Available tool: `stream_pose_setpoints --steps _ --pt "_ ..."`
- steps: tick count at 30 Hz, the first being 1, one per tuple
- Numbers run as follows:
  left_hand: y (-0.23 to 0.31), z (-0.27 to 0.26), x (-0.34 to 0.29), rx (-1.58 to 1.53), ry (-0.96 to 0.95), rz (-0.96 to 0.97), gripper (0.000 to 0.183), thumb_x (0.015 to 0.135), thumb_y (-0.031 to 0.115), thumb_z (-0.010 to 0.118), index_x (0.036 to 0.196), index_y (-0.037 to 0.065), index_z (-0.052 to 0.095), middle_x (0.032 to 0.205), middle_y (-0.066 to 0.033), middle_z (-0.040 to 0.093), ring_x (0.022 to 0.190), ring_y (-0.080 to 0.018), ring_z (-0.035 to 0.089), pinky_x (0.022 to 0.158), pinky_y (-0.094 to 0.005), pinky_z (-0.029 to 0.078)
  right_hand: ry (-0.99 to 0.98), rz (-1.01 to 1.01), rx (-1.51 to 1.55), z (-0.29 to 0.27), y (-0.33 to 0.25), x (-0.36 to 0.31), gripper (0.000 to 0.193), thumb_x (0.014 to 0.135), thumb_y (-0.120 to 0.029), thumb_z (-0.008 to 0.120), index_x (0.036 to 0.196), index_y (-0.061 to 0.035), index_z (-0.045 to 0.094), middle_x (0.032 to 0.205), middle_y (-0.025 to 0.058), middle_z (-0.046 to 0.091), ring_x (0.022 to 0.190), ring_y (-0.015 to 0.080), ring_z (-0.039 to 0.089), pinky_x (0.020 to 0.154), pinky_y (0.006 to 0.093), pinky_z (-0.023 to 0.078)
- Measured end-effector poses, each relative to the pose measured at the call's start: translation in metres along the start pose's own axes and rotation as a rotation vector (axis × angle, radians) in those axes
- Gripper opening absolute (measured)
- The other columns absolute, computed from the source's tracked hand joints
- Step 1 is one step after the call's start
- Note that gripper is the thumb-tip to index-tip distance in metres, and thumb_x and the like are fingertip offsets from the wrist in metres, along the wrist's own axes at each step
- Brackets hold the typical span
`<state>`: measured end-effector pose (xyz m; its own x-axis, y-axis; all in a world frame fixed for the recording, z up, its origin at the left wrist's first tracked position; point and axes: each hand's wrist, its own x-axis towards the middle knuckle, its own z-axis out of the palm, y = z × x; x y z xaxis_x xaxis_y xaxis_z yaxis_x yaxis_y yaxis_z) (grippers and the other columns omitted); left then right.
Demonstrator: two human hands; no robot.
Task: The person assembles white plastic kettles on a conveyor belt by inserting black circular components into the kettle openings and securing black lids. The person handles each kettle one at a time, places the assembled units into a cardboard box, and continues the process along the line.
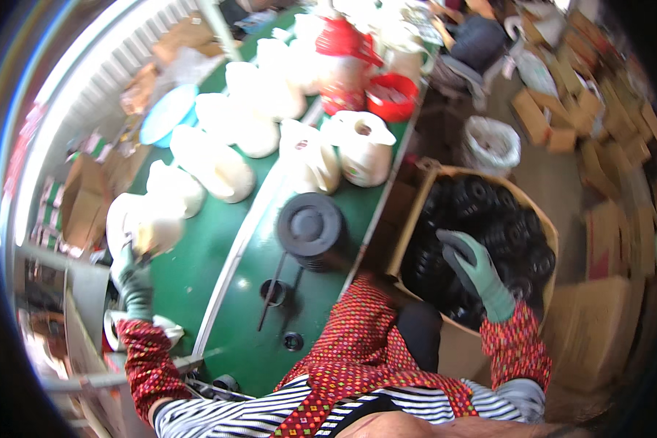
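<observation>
At the left edge of the green table [175, 292], my left hand [133, 277] in a grey-green glove has its fingers closed at the side of a white plastic jug [160, 232]; the exact hold is partly hidden. My right hand [476, 269], gloved alike, hovers with fingers stretched and thumb apart over a cardboard box [547, 219] full of round black plastic parts [522, 237]. Nothing shows in that hand. Between my hands stands a dark round ribbed piece [310, 226]. Nearer me are a small black cup [274, 292], a thin dark rod [263, 315] and a small black ring [293, 342].
Several white jugs [215, 164] line the table. Farther back are a red-topped container [341, 44] and a red bowl [393, 98]. A blue basin [169, 117] sits left. On the right stand a bag-lined bin [491, 146], cardboard boxes [544, 120] and a seated person [478, 44].
</observation>
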<state>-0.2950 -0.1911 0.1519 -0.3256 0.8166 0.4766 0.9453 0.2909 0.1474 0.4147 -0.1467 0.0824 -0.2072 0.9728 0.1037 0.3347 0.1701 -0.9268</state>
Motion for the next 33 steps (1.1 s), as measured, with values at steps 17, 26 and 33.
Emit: stream_pose_setpoints --steps 17,26,33 --pt "0.223 -0.196 -0.215 -0.098 -0.1 1.4 0.031 0.076 0.025 0.073 0.101 0.008 0.066 0.125 -0.0153 0.062 0.104 -0.0308 0.058 0.1 -0.0485 0.046 -0.43 0.551 0.483 0.136 -0.181 -0.138 0.069 0.088 -0.06 0.076 0.132 -0.0093 0.064 0.108 0.0085 0.07 0.082 0.0169 0.071 0.063 0.0347 0.062" --pt "0.217 -0.155 -0.254 -0.845 0.062 0.864 0.072 0.081 0.019 0.078 0.146 0.004 0.051 0.158 -0.0217 0.042 0.142 -0.0421 0.044 0.119 -0.0535 0.035 -0.066 0.262 1.052 0.127 -0.08 -0.234 0.051 0.1 -0.026 0.071 0.14 0.0024 0.056 0.127 0.0104 0.068 0.113 0.0182 0.066 0.099 0.032 0.055" --pt "0.195 0.015 -0.286 -1.707 -1.29 0.003 0.062 0.099 0.016 0.07 0.155 0.006 0.045 0.149 -0.0138 0.055 0.135 -0.0238 0.053 0.116 -0.0399 0.042 -0.122 0.256 1.013 0.099 0.013 -0.244 0.066 0.096 -0.033 0.074 0.147 0.0003 0.046 0.127 0.013 0.063 0.112 0.0239 0.065 0.1 0.0392 0.055"
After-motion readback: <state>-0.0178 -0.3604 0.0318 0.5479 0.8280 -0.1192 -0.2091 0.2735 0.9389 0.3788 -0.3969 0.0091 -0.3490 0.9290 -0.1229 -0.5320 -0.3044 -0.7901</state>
